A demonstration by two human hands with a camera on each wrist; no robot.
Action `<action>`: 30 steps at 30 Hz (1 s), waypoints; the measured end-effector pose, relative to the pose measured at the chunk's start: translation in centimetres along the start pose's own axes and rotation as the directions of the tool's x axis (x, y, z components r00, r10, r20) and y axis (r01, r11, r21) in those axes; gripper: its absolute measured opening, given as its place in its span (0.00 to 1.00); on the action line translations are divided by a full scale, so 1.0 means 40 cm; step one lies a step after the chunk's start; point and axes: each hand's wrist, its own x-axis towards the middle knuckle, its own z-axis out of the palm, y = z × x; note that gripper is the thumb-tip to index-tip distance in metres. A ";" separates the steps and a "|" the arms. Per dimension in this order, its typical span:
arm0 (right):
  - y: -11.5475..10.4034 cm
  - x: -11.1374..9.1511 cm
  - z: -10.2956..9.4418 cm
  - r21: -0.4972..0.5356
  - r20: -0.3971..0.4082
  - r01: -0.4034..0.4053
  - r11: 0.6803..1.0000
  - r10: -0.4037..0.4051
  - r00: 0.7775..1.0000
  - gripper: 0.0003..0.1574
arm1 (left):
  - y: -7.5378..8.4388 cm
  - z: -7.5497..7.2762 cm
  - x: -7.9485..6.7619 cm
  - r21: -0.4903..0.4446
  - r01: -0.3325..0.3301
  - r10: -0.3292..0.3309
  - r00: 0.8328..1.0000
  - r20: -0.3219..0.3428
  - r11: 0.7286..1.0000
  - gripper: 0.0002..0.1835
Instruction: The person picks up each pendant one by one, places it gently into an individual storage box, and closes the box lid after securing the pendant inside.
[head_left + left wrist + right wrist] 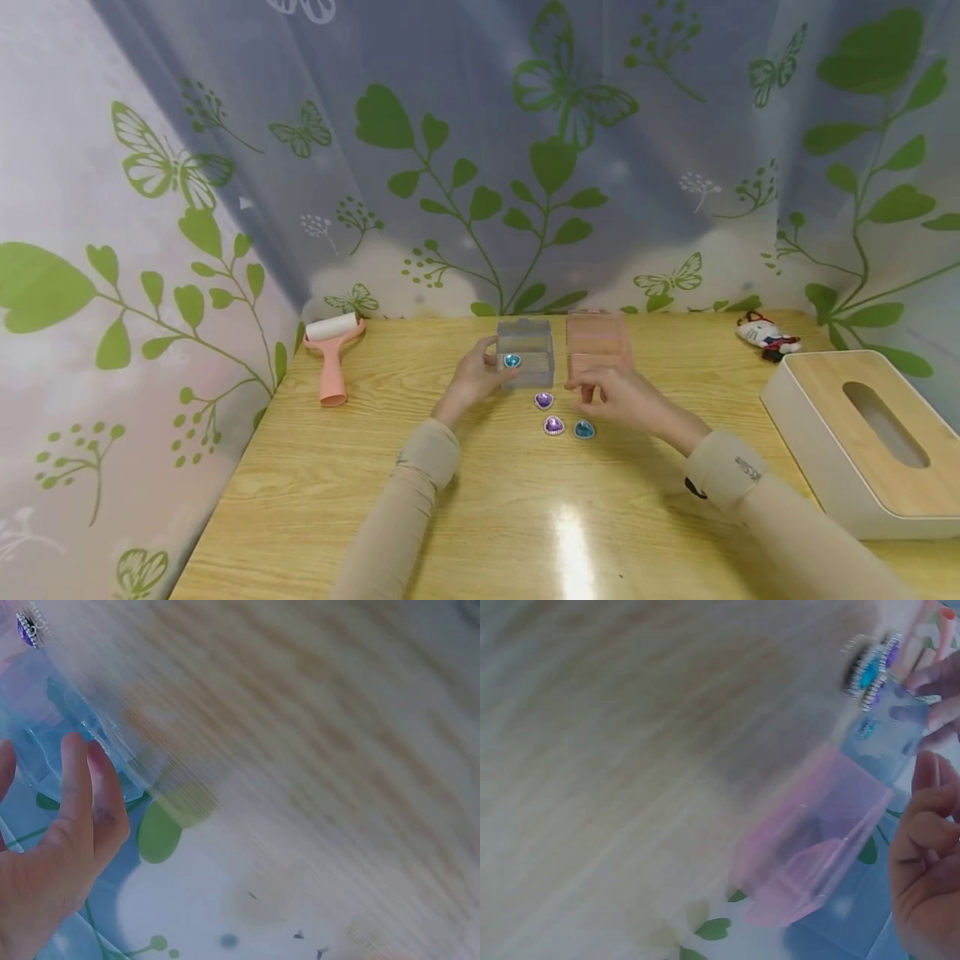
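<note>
In the head view, near the tabletop's [487, 500] back edge, the left hand [476, 377] grips the blue box [536, 365], a narrow gap from the pink box [598, 340]; the right hand [621, 396], loosely curled, shows nothing held. Left wrist: the box is partly hidden. Right wrist: gems [868, 672] overlap, blurred.

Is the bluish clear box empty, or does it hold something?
Not empty: the head and right-wrist views both show a blue gem inside the bluish box, while three other gems lie outside it.
</note>
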 end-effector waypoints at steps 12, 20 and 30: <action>0.019 -0.043 0.038 -0.033 0.110 -0.092 0.995 0.095 0.989 0.30 | -0.001 0.000 0.002 -0.016 -0.020 0.020 1.000 0.017 1.000 0.48; 0.016 -0.051 0.062 -0.185 0.113 -0.029 0.982 0.050 0.992 0.25 | 0.010 0.001 0.000 0.027 -0.031 0.030 0.999 0.037 0.999 0.46; 0.011 -0.053 0.072 -0.285 0.078 0.044 0.958 -0.022 0.997 0.18 | 0.007 0.001 0.000 0.018 -0.015 0.015 0.999 0.041 1.000 0.46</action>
